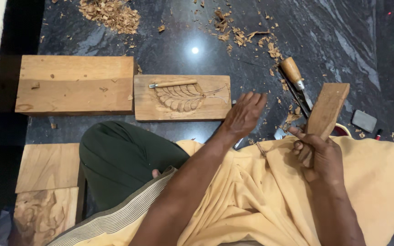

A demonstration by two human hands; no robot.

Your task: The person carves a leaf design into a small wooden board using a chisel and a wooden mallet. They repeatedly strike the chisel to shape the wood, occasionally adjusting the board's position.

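**Mallet in one hand, the other open over the floor**

The right hand (319, 157) is closed round the lower end of a flat wooden mallet (328, 108), which stands nearly upright, tilted a little to the right, its top clear of the floor. The left hand (244, 115) is open and holds nothing; its fingers are stretched forward and slightly spread, hovering just past the right end of the carved panel (182, 97) (whether the fingertips touch the floor cannot be told).

That panel lies flat on the dark stone floor (169, 50), straight ahead of the person's knee. A leaf shape with ribbed lobes is cut into it, the stem running towards the right edge. A small chisel (173, 84) with a pale handle rests on the panel, lying along the top of the leaf.

Just left of the mallet, a second chisel (296, 78) with a rounded wooden handle lies on the floor, blade pointing towards the person. A grey stone (364, 120) sits to the right of the mallet, near it.

A plain block (75, 84) lies left of the panel, just beside it. Nearer the person on the left are another plain board (47, 166) and, below it, a carved piece (45, 214). Shavings (111, 13) are scattered across the far floor. A yellow cloth (261, 191) covers the lap.
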